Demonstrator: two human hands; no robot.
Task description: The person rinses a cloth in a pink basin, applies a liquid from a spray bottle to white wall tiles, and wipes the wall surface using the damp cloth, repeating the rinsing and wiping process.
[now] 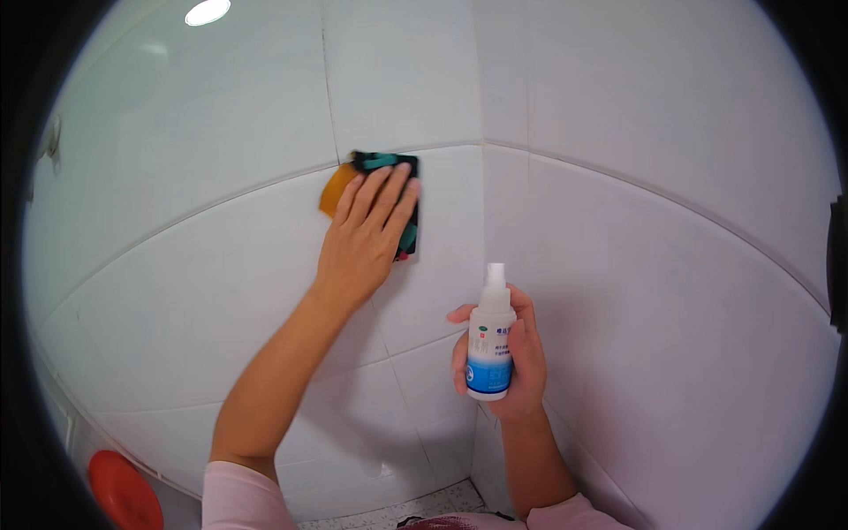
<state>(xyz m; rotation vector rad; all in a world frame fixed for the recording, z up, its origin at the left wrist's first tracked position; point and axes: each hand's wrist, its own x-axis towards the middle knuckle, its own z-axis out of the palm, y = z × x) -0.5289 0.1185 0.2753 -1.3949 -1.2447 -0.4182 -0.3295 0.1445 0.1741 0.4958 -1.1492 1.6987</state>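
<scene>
My left hand lies with its fingers stretched over a folded cloth, pressing it against the white tiled wall. The cloth is mustard yellow on one side and black with teal patches elsewhere; my palm and fingers hide its middle. It sits just below a horizontal tile joint, left of the wall corner. In my right hand is a small white spray bottle, held upright, with a blue band and printed writing. The bottle's white nozzle points up, and no finger rests on it.
The right-hand tiled wall meets the left one at a corner close to both hands. A red plastic basin is at lower left. Patterned floor tiles show below. A round ceiling lamp shines at the top left.
</scene>
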